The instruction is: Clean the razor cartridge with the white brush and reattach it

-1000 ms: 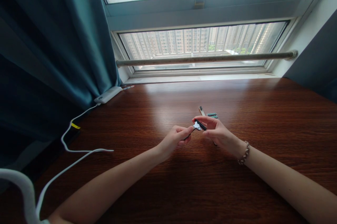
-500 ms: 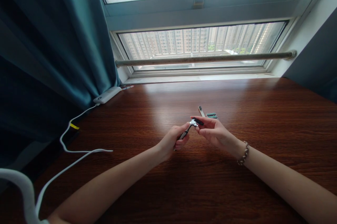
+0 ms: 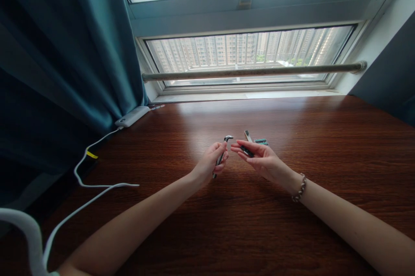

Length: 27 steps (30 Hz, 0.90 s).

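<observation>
My left hand [image 3: 210, 161] is closed around a dark and silver razor handle [image 3: 219, 159]. Its bent metal neck sticks up past my thumb, with no head on it. To its right, my right hand [image 3: 259, 158] holds a small black piece [image 3: 247, 151], which looks like a razor cartridge, against its fingers. A narrow gap separates the handle from this piece. Just beyond my right fingers lie a slim light-coloured stick with a dark tip [image 3: 247, 136] and a small teal and black rectangular piece [image 3: 261, 142], partly covered by the hand.
The brown wooden tabletop [image 3: 181, 232] reaches back to the window sill. A white power bank [image 3: 132, 117] sits at the left by the blue curtain [image 3: 106, 72], its white cable [image 3: 97, 186] running along the left side. A horizontal rail [image 3: 253, 72] crosses the window.
The razor handle and the black piece have come apart. My left hand has moved slightly left with the handle, now more upright. The black piece rests lower in my right fingers.
</observation>
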Each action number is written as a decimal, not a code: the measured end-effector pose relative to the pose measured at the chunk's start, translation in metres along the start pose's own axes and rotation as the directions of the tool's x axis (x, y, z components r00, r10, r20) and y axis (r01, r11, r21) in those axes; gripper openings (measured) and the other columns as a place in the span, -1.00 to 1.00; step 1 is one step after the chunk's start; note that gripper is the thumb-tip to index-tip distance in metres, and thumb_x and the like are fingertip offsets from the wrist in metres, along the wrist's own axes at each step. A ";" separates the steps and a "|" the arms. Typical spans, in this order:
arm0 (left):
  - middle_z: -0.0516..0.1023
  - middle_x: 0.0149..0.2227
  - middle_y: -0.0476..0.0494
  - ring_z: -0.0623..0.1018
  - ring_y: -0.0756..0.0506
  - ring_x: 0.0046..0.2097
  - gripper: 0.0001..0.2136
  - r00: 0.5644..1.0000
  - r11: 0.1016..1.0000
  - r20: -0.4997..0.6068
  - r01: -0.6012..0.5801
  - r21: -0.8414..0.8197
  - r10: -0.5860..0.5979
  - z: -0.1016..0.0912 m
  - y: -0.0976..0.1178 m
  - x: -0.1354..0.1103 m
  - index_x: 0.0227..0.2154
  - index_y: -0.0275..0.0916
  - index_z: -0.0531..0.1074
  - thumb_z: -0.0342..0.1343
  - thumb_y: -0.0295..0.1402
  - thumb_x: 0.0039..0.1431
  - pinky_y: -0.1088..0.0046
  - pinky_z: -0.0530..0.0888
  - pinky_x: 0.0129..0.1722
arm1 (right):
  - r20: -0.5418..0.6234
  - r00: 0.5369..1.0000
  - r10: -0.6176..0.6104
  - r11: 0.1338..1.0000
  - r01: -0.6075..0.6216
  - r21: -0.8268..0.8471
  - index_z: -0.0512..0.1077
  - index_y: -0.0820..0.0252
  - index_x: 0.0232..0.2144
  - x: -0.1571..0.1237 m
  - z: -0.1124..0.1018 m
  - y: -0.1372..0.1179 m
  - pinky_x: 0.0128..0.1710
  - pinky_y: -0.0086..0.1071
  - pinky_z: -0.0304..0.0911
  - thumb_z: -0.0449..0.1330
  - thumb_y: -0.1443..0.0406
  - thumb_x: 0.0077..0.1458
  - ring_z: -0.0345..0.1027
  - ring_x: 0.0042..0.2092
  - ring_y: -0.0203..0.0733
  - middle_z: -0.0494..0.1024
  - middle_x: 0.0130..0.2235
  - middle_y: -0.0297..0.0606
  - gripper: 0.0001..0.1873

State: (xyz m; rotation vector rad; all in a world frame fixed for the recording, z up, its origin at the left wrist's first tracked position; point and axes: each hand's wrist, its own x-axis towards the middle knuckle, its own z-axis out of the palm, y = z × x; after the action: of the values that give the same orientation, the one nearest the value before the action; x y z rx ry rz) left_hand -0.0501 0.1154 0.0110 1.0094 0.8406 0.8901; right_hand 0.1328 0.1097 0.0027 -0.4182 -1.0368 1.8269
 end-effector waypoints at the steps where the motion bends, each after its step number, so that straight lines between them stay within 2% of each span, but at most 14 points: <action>1: 0.23 -0.54 0.11 0.10 0.18 -0.69 -0.73 0.999 0.999 -0.026 -0.033 0.029 0.034 -0.001 -0.001 0.001 -0.41 -0.26 0.17 0.02 -0.14 0.09 0.67 -0.03 -0.74 | -0.003 1.000 0.003 1.000 -0.003 -0.008 0.39 0.22 -0.08 0.000 0.000 0.000 0.21 -0.22 -0.14 0.28 0.48 -0.21 0.18 0.09 -0.11 0.40 0.00 -0.14 -0.47; 6: 0.31 -0.53 0.05 0.30 0.10 -0.61 -0.76 0.986 0.970 -0.124 -0.082 0.228 0.112 -0.004 -0.003 0.006 -0.41 -0.28 0.20 0.05 -0.20 0.06 0.61 0.27 -0.66 | -0.095 0.995 0.026 0.998 -0.031 -0.051 0.42 0.20 -0.15 0.002 -0.002 0.004 0.19 -0.24 -0.06 0.30 0.40 -0.18 0.23 0.06 -0.15 0.45 -0.05 -0.15 -0.56; 9: 0.37 -0.51 -0.03 0.36 0.06 -0.56 -0.75 0.975 0.920 -0.130 -0.119 0.373 0.179 -0.008 -0.002 0.010 -0.42 -0.32 0.27 0.03 -0.18 0.06 0.54 0.35 -0.59 | -0.128 0.991 0.039 0.996 -0.049 -0.077 0.42 0.22 -0.18 0.003 -0.003 0.009 0.15 -0.22 0.01 0.30 0.36 -0.16 0.29 0.00 -0.16 0.48 -0.10 -0.16 -0.61; 12: 0.40 -0.54 -0.06 0.37 0.04 -0.55 -0.71 0.971 0.840 -0.095 -0.137 0.526 0.217 -0.011 -0.001 0.012 -0.47 -0.34 0.33 -0.04 -0.16 0.10 0.54 0.34 -0.55 | -0.141 0.988 0.055 0.992 -0.070 -0.103 0.42 0.23 -0.20 0.003 -0.005 0.012 0.13 -0.19 0.05 0.30 0.31 -0.13 0.33 -0.03 -0.15 0.51 -0.15 -0.17 -0.64; 15: 0.40 -0.59 -0.06 0.35 0.04 -0.57 -0.67 0.971 0.793 -0.087 -0.130 0.595 0.224 -0.015 -0.002 0.013 -0.53 -0.34 0.37 -0.08 -0.16 0.13 0.55 0.29 -0.56 | -0.156 0.986 0.053 0.987 -0.076 -0.143 0.42 0.24 -0.20 0.004 -0.007 0.014 0.12 -0.17 0.08 0.28 0.27 -0.10 0.34 -0.05 -0.14 0.51 -0.16 -0.16 -0.65; 19: 0.49 -0.50 -0.10 0.44 -0.02 -0.46 -0.73 0.959 0.705 -0.078 -0.144 0.694 0.273 -0.021 -0.007 0.015 -0.41 -0.31 0.39 -0.06 -0.20 0.13 0.51 0.31 -0.44 | -0.177 0.982 0.066 0.972 -0.104 -0.213 0.42 0.24 -0.20 0.004 -0.009 0.015 0.09 -0.15 0.13 0.25 0.21 -0.07 0.36 -0.07 -0.13 0.53 -0.19 -0.17 -0.64; 21: 0.50 -0.51 -0.09 0.46 -0.04 -0.44 -0.76 0.947 0.603 -0.073 -0.139 0.785 0.313 -0.023 -0.008 0.016 -0.35 -0.29 0.37 -0.06 -0.21 0.14 0.49 0.31 -0.38 | -0.179 0.981 0.069 0.968 -0.109 -0.225 0.42 0.22 -0.20 0.004 -0.008 0.015 0.07 -0.15 0.16 0.24 0.19 -0.07 0.38 -0.09 -0.13 0.53 -0.20 -0.18 -0.65; 25: 0.49 -0.51 -0.08 0.45 -0.05 -0.45 -0.77 0.929 0.212 -0.041 -0.041 0.976 0.368 -0.025 -0.008 0.015 -0.32 -0.26 0.34 -0.13 -0.22 0.18 0.49 0.27 -0.41 | -0.175 0.983 0.055 0.965 -0.098 -0.245 0.44 0.21 -0.21 0.003 -0.007 0.016 0.07 -0.15 0.16 0.23 0.18 -0.07 0.38 -0.09 -0.13 0.53 -0.21 -0.18 -0.66; 27: 0.50 -0.48 -0.10 0.47 -0.08 -0.41 -0.77 0.931 0.102 -0.036 -0.001 0.995 0.362 -0.025 -0.009 0.015 -0.30 -0.25 0.33 -0.14 -0.23 0.19 0.48 0.27 -0.39 | -0.174 0.984 0.045 0.960 -0.090 -0.264 0.44 0.22 -0.22 0.003 -0.007 0.016 0.07 -0.15 0.16 0.23 0.18 -0.07 0.38 -0.09 -0.12 0.53 -0.20 -0.17 -0.66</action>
State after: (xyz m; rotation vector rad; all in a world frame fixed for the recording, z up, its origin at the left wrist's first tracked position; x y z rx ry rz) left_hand -0.0649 0.1349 -0.0076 2.3045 1.6986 0.5656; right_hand 0.1272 0.1127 -0.0138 -0.7669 -1.1716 1.6807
